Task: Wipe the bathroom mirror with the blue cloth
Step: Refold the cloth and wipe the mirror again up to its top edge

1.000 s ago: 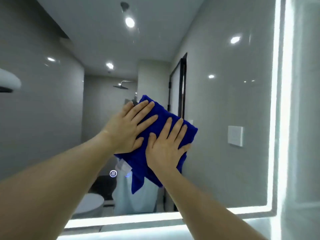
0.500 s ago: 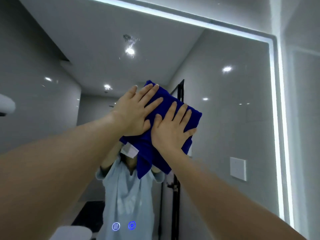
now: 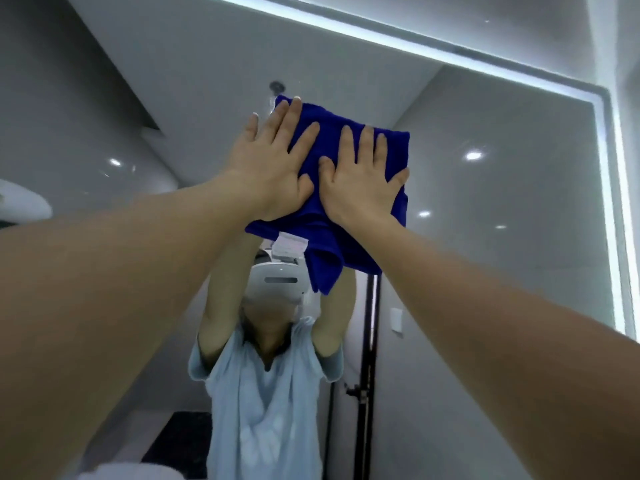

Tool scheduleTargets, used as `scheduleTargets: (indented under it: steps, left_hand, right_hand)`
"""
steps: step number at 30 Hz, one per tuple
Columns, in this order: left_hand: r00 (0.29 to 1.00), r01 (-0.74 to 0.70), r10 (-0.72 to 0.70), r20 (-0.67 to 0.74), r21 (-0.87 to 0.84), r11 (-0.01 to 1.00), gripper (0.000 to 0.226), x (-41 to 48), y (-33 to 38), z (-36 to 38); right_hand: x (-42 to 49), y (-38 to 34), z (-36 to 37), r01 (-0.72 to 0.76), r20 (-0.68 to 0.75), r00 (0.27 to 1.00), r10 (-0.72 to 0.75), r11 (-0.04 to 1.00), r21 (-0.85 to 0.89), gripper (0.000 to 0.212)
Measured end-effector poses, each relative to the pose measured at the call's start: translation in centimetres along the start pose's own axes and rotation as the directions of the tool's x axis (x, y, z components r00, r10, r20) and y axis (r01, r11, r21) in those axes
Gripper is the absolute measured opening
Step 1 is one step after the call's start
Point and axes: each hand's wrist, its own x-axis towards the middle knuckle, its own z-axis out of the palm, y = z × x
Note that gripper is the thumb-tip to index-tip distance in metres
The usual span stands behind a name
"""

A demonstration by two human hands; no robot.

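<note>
- Higher up the mirror (image 3: 502, 271) now sits the blue cloth (image 3: 329, 143).
- Left grip (image 3: 270, 168) and right grip (image 3: 360, 188) press it flat, side by side, fingers straight.

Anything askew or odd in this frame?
Minor only: the blue cloth has a lower corner hanging loose below the right hand, its white label showing. Outer fingers of the left hand reach past the cloth's edge over bare mirror.

The blue cloth (image 3: 360, 140) looks soft and fuzzy (matt terry pile, white paper-like tag (image 3: 289, 244)); the mirror (image 3: 502, 237) is smooth, glossy glass.
</note>
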Motion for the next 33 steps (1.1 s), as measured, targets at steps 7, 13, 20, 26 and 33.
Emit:
scheduleTargets:
  steps: [7,13,20,26,33]
  left_hand:
    - [0.993,0.118,-0.118,0.006,-0.036,0.992,0.067,-4.6,-4.0,1.0]
    - [0.981,0.195,-0.196,0.006,-0.119,0.974,0.067,-10.6,-4.5,2.3]
    - [0.969,0.242,-0.246,0.000,-0.173,0.955,0.074,-17.8,-4.7,3.8]
    - [0.947,0.322,-0.317,0.058,-0.196,0.926,0.072,-23.9,-3.2,5.3]
    - [0.930,0.356,-0.324,0.177,-0.199,0.913,0.064,-31.4,0.1,5.7]
  right_hand:
    - [-1.9,-5.2,1.5,0.109,0.012,0.994,-0.108,0.994,-0.010,0.056]
    - [-6.4,-7.8,2.6,0.172,0.060,0.984,-0.169,0.984,-0.047,0.056]
    - [-12.4,-10.0,4.4,0.231,0.107,0.969,-0.223,0.971,-0.062,0.057]
    - [-17.9,-10.3,5.8,0.300,0.135,0.948,-0.289,0.952,-0.068,0.057]
    - [-25.6,-9.2,6.8,0.355,0.236,0.911,-0.338,0.934,-0.031,0.060]
